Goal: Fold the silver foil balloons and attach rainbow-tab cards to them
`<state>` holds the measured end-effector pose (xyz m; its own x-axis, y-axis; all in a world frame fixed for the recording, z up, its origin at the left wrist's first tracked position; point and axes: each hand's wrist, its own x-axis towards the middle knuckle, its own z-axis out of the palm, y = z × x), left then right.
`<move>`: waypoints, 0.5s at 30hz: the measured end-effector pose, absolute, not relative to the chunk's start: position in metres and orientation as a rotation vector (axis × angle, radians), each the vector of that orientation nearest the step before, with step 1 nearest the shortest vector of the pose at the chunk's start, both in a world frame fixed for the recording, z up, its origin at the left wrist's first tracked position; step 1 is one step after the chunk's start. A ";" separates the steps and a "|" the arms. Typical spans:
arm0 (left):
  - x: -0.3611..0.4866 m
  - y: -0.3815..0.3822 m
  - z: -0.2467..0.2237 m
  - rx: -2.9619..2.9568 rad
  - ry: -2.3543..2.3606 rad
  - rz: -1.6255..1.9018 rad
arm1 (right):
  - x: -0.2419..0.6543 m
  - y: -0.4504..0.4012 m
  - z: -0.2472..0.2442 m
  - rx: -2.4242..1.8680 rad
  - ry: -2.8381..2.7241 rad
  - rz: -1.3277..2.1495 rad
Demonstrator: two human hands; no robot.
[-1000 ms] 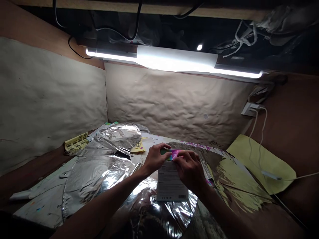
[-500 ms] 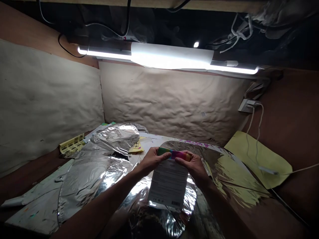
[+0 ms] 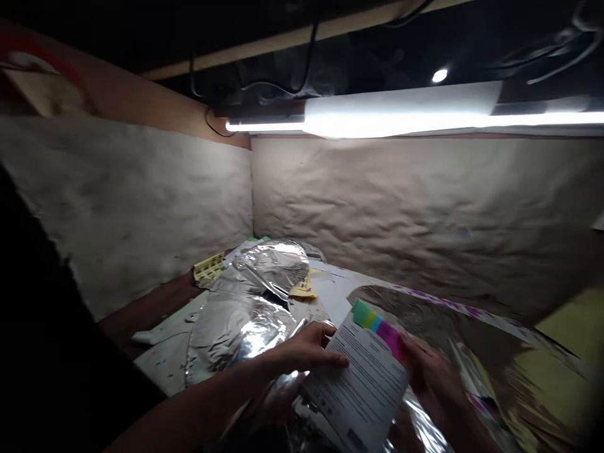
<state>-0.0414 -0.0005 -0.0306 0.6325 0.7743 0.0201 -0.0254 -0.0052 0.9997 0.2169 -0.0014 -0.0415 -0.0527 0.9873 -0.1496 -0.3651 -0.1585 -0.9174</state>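
Note:
A flat white packet (image 3: 361, 380) with lines of small print and a rainbow-coloured top strip tilts to the right in front of me. My left hand (image 3: 314, 347) grips its left edge, the thumb lying over the printed face and the fingers behind. Around the upper right corner, by the pink end of the strip, closes my right hand (image 3: 429, 374); it is blurred and its fingertips are partly hidden. Below and beside the packet, shiny silver foil sheets (image 3: 231, 333) cover much of the table.
Yellow printed label sheets (image 3: 209, 267) lie at the far left. White paper (image 3: 337, 292) shows behind the packet. A bright tube light (image 3: 401, 123) hangs above, before a wrinkled paper-covered wall (image 3: 377, 195). A dark, unclear shape (image 3: 51, 352) fills the left edge.
My view has swung to the left. The packet has tilted clockwise; my left hand has moved from its top strip down to its left edge, while my right hand stays at the upper right.

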 end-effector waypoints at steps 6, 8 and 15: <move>-0.183 0.061 0.038 1.824 1.441 1.094 | 0.225 0.014 -0.059 -1.241 -1.099 1.273; -0.243 0.085 0.068 1.862 1.669 1.143 | 0.223 0.014 -0.058 -1.290 -1.244 1.118; -0.356 0.140 0.109 2.004 2.310 0.835 | 0.145 0.064 -0.020 -1.256 -2.064 0.807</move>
